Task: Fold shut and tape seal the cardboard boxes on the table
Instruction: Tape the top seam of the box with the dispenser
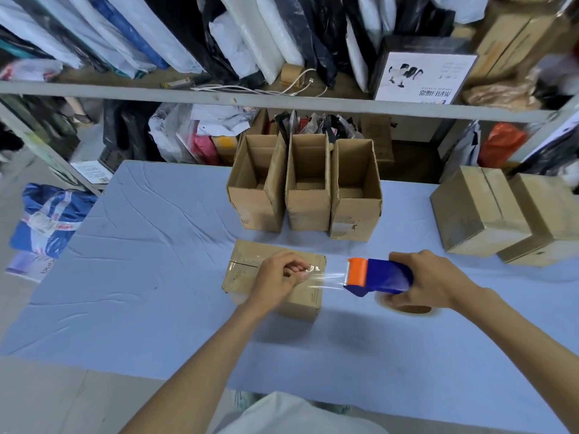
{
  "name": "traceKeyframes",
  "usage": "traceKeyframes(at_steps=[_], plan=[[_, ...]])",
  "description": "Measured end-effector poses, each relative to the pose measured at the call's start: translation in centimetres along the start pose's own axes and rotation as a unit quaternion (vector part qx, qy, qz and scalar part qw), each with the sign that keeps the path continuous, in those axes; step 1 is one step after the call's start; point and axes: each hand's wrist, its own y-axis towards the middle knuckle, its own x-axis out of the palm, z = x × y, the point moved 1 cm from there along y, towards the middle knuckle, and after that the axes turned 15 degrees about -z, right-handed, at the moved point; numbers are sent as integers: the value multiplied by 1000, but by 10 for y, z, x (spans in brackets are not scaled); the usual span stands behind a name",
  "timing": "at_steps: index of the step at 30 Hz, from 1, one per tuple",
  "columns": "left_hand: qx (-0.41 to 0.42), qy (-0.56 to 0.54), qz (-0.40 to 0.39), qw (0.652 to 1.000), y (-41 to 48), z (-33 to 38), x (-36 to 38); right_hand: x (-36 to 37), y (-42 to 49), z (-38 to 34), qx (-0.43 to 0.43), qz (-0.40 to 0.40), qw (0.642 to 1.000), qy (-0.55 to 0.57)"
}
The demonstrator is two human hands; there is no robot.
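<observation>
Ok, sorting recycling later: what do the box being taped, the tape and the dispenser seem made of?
The box: brown cardboard, matte and scuffed. The tape: clear plastic film, glossy; the table shows through. The dispenser: probably hard plastic, smooth blue body, orange front.

Tape roll point(409, 309) — mostly hidden under the right hand point(430, 281)

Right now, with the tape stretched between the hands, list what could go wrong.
The clear tape strip hangs unsupported between the left hand and the blue-and-orange plastic tape dispenser in the right hand; it may twist or stick to itself. It is not yet pressed onto the small closed brown cardboard box, so it could land crooked, off the seam.
</observation>
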Motion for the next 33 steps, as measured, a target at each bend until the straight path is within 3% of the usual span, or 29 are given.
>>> traceKeyframes(at_steps=[7, 17, 20, 22, 27, 33], plan=[[-3, 4, 16, 1000, -1, -3, 4, 4, 9, -14, 23, -14, 990, -135], [-9, 17, 30, 999, -4, 1, 6, 12, 58, -91, 42, -59, 961, -268], [-14, 8, 28, 999, -8, 1, 5, 53, 62, -89, 56, -89, 970, -217], [-24, 7, 32, 999, -11, 0, 4, 63, 56, -77, 83, -62, 979, -176], [-28, 3, 30, 999, -5, 1, 4, 56, 54, -41, 103, 114, 979, -136], [-22, 2, 28, 999, -9, 3, 3, 82, 78, -31, 151, 120, 976, -97]])
